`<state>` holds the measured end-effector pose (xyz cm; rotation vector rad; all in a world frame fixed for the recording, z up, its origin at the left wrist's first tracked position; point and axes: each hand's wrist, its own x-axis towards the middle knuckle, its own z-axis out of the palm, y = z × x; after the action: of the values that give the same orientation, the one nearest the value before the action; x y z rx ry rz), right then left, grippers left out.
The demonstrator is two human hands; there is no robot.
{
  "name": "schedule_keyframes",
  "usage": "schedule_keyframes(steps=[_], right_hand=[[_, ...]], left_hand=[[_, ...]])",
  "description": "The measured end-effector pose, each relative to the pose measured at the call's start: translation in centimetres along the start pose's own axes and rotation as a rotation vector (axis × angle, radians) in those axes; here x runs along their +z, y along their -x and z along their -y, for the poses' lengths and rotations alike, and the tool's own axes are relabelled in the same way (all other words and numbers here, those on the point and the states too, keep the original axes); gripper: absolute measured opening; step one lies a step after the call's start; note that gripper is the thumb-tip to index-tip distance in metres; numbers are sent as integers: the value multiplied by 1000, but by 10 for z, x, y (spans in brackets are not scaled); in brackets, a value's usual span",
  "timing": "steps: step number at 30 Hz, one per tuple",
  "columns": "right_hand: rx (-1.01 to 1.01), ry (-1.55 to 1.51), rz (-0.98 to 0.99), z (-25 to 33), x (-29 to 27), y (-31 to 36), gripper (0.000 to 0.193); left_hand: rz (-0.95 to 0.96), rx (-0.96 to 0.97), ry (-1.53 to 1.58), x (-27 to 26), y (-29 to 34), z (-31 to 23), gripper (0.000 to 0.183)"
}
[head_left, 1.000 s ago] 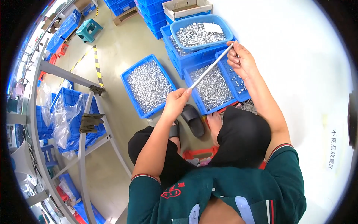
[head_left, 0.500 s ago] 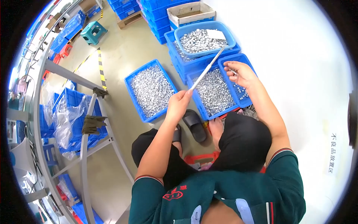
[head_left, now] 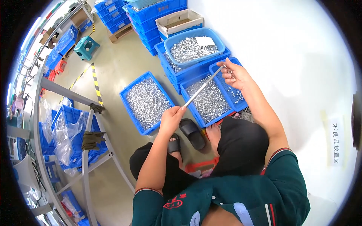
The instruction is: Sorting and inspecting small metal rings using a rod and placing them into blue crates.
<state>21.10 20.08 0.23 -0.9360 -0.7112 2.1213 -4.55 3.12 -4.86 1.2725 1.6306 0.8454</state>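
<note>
My left hand [head_left: 172, 119] is closed on the lower end of a thin pale grey rod [head_left: 201, 89], which slants up and to the right. The rod's far tip meets the fingers of my right hand [head_left: 236, 77], bent around a few small silver nut-like parts [head_left: 230, 72]. Beneath the rod lies a blue bin [head_left: 191, 106] full of such parts. Under my right hand, a smaller blue tray [head_left: 227, 89] holds fewer, scattered parts. Farther back, a light blue basin [head_left: 203, 60] heaped with the parts and a white paper slip rests on stacked blue crates.
Another full blue tray [head_left: 131, 113] lies on the floor to the left. Black slippers [head_left: 192, 133] are near my feet. A grey metal frame [head_left: 86, 169] stands at left, with a green stool [head_left: 86, 48] beyond. A white wall [head_left: 294, 75] runs along the right.
The rod's tip, earlier apart from my right hand over the basin's edge, is now at my right fingertips. The whole view has shifted slightly.
</note>
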Motion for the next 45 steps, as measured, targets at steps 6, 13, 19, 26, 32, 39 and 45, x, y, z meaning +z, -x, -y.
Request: schedule_keyframes(steps=[6,13,19,26,32,39,45], right_hand=[[-43,88,58,4,10,10,26],[-130,229,90,7,10,12,14],[-313,283,-27,-2,30,10,17],[84,286,103,-25,50,4,15],[55,-67,-25,-9,15,-5,21],[-21,-214,32,0,5,-4,15],[193,-99,-236,-40,-28,-39,14]], left_hand=[[10,-26,68,0,-1,2,37],[36,10,91,-7,2,-4,37],[19,30,122,-6,2,-1,36],[29,-72,316,4,-3,-15,38],[-22,-47,151,0,-10,-5,39],[6,-42,139,-5,-1,-4,38],[69,-108,325,-6,0,-4,37]])
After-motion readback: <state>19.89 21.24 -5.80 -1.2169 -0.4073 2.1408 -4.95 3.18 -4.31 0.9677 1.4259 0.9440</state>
